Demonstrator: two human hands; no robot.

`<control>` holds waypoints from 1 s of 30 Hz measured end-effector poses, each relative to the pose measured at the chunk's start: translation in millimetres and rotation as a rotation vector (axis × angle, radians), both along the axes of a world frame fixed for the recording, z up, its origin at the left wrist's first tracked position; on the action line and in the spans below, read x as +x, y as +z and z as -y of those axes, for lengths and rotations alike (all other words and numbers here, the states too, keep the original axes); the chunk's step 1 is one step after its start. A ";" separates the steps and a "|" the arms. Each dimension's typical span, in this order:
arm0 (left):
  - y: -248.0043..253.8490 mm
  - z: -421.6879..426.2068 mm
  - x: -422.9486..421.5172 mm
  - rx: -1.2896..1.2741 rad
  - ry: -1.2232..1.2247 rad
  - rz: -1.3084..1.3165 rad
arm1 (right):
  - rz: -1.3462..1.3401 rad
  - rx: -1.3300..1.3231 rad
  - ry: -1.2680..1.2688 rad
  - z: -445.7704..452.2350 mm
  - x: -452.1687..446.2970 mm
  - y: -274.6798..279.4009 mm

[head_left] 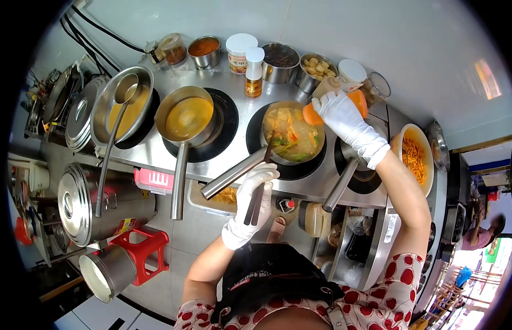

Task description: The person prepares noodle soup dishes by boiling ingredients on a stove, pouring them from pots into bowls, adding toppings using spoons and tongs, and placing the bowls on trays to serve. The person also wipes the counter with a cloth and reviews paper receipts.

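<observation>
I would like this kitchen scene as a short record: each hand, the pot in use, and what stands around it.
Left hand: white glove, holds chopsticks
Right hand: white glove, holds orange container
Pot: soup with green and orange pieces; chopstick tips in it
Left of pot: pan of yellow liquid; basin with ladle
Behind pot: bottle with white cap
Far right: bowl of orange shreds

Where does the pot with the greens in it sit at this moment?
In the head view, the pot sits just right of centre, to the right of the saucepan of yellow broth and left of the gloved right hand.
</observation>
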State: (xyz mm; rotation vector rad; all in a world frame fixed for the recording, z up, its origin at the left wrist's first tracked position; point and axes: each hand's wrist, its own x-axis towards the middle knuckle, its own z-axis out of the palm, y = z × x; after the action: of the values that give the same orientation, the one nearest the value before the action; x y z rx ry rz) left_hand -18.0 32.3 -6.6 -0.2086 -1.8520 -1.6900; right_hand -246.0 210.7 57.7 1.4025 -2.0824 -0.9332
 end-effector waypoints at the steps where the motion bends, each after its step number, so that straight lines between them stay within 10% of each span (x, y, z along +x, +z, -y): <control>1: 0.5 -0.5 0.3 0.002 -0.010 0.008 | -0.009 -0.006 0.011 0.5 -0.2 0.0; 30: 18.5 -26.5 0.2 0.012 0.016 0.061 | 0.122 0.017 -0.020 -43.9 -14.3 -27.4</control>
State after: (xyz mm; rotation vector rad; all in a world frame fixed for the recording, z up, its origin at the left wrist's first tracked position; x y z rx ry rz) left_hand -17.8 58.8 11.9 -0.1385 -1.8828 -1.7138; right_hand -260.3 254.6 30.4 1.4836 -2.1859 -0.8954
